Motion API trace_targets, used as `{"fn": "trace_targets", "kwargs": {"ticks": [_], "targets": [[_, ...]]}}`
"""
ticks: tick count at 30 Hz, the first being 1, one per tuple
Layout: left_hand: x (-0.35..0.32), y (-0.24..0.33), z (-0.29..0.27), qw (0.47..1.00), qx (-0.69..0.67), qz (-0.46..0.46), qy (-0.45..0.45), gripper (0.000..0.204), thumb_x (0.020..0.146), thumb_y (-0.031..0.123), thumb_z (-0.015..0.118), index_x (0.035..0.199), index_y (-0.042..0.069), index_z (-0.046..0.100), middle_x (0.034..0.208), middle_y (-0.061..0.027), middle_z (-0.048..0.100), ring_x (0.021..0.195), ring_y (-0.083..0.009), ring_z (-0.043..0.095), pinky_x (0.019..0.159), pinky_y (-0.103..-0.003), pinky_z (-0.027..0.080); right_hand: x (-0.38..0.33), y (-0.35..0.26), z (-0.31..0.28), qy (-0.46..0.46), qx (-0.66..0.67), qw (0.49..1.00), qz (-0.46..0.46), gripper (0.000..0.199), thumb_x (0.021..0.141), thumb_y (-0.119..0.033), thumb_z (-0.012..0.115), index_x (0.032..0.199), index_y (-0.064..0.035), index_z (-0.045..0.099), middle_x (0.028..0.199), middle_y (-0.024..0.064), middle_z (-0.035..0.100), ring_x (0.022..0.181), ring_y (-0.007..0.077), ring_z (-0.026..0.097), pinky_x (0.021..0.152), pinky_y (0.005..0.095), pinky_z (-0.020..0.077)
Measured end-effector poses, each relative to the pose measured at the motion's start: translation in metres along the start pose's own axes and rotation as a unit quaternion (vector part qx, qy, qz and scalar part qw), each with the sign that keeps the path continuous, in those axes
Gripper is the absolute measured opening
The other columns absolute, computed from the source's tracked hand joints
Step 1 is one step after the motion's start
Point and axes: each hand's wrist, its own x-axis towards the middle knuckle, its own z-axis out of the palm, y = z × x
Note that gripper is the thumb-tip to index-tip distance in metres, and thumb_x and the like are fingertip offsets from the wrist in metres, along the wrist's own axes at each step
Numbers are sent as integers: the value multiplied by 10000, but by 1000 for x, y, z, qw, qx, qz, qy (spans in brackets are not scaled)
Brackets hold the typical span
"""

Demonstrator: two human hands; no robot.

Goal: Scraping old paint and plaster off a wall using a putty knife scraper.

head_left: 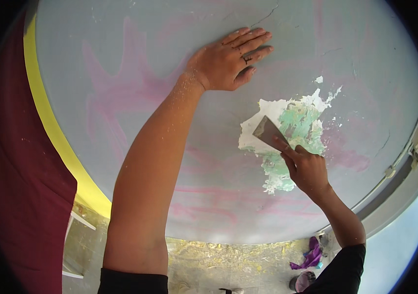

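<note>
A grey wall [209,161] with faint pink smears fills most of the view. My left hand [228,59] lies against its upper part, fingers stretched out and holding nothing. Fine white dust speckles the left wrist and forearm. My right hand [308,169] is closed around the handle of a putty knife [270,133], its wide metal blade pointing up and left. The blade lies over a patch of bared wall [299,122], where white and pale green layers show with ragged edges. Whether the blade's edge touches the surface I cannot tell.
Dark red cloth [27,161] hangs at the left beside a yellow strip [67,142]. Flakes litter the floor [228,259] below, where a purple cloth [312,254] and a small bucket [303,281] lie. A frame with a pipe [385,181] borders the right. Thin cracks mark the wall.
</note>
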Motion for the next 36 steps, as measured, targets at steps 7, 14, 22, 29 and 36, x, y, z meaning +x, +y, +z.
{"fn": "trace_targets", "kwargs": {"ticks": [7,14,22,29,36], "targets": [[-4,5,8,1000,-7,-12,2,592,889,152,622,1471,164,512,1593,-54,411,1456,-230,405,1244,-421,298,-2,7,12,85,48,995,18,521,1000,-210,611,1494,-331,499,682,54,552,465,240,558,447,395,476],[-3,10,6,1000,-10,-14,14,596,874,138,632,1460,156,522,1587,-52,420,1456,-227,406,1239,-413,307,5,-4,21,94,30,995,26,533,1011,-212,600,1511,-347,474,670,45,529,468,230,549,445,395,469],[-3,5,10,999,-19,-11,37,575,879,140,646,1445,142,543,1573,-64,441,1452,-229,415,1235,-409,314,10,-10,29,95,13,995,31,548,1009,-211,604,1518,-352,459,677,53,545,488,251,576,460,405,490],[-5,6,10,1000,10,-3,19,561,898,184,631,1447,134,526,1579,-51,427,1454,-212,405,1242,-396,298,9,-10,32,80,9,996,35,556,1001,-222,607,1521,-347,454,694,67,554,504,277,594,473,419,510],[-1,12,11,1000,22,-14,13,548,910,194,632,1446,147,533,1594,-41,411,1452,-203,408,1247,-383,298,11,9,26,45,-32,998,6,615,1015,-239,578,1565,-391,349,723,64,571,484,255,593,441,406,521]]}}
